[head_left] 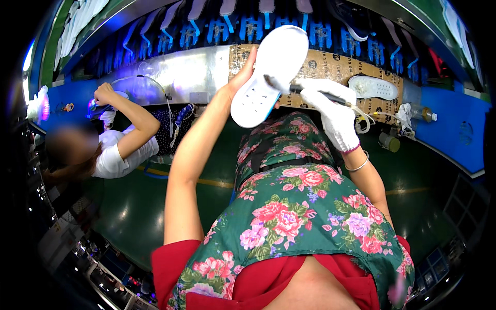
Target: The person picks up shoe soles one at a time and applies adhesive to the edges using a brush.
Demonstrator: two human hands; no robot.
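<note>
A white shoe sole point(283, 54) is raised over the bench edge, tilted upward to the right. My bare left hand point(244, 75) grips it from its left side, thumb along the rim and the other fingers mostly hidden behind. My right hand point(336, 116), in a white knitted glove, is closed around the dark handle of a brush point(295, 89). The blurred bristles lie over the sole's lower half, where several small holes show. A thin pale hose point(361, 112) runs from the handle's rear end toward the right.
Cardboard point(325, 64) covers the bench; another white sole point(373, 88) lies on it. Farther right are a crumpled white cloth point(404, 112) and a bottle point(424, 113). A rack of shoe parts on blue holders point(251, 30) spans the back. A co-worker point(121, 142) works at left.
</note>
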